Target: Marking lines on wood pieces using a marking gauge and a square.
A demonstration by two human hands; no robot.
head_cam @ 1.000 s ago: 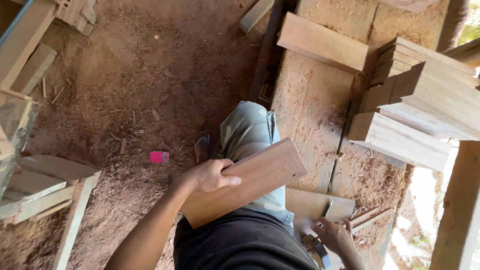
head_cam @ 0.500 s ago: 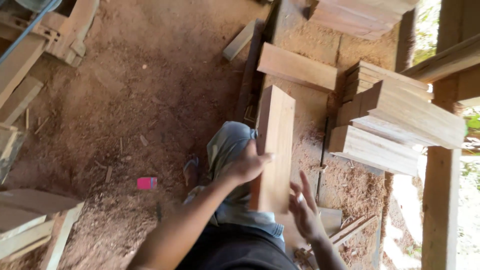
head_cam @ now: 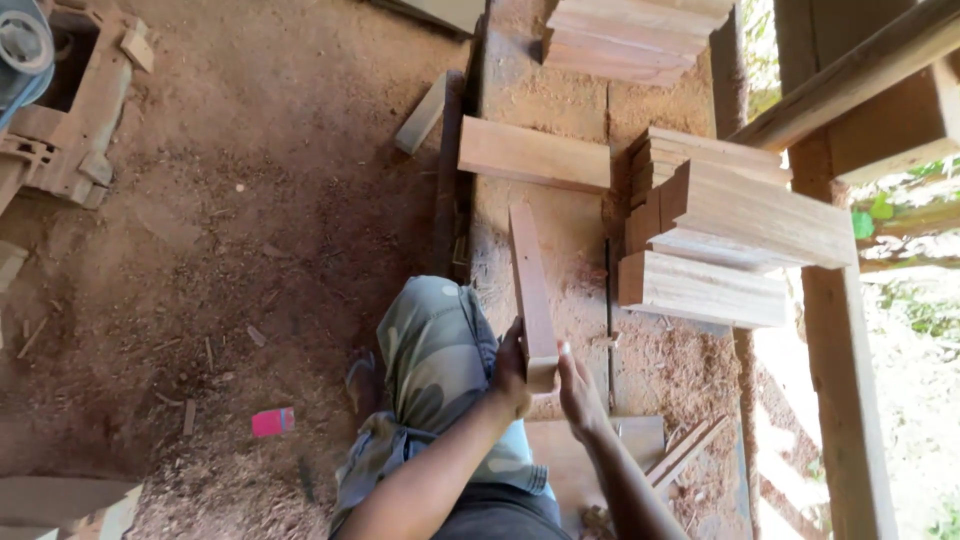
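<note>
I see the board (head_cam: 530,290), flat in my left hand (head_cam: 510,372) 1 second ago, now on edge at frame center over the sawdust bench (head_cam: 560,240). Both hands clamp its near end; the right hand (head_cam: 578,392) has joined, palm pressed flat.

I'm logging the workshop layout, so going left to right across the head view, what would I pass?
Grey machine part → pink block on the dirt floor → camouflage trouser leg → wooden board held on edge between both hands → stacked planks → upright wooden post.
</note>
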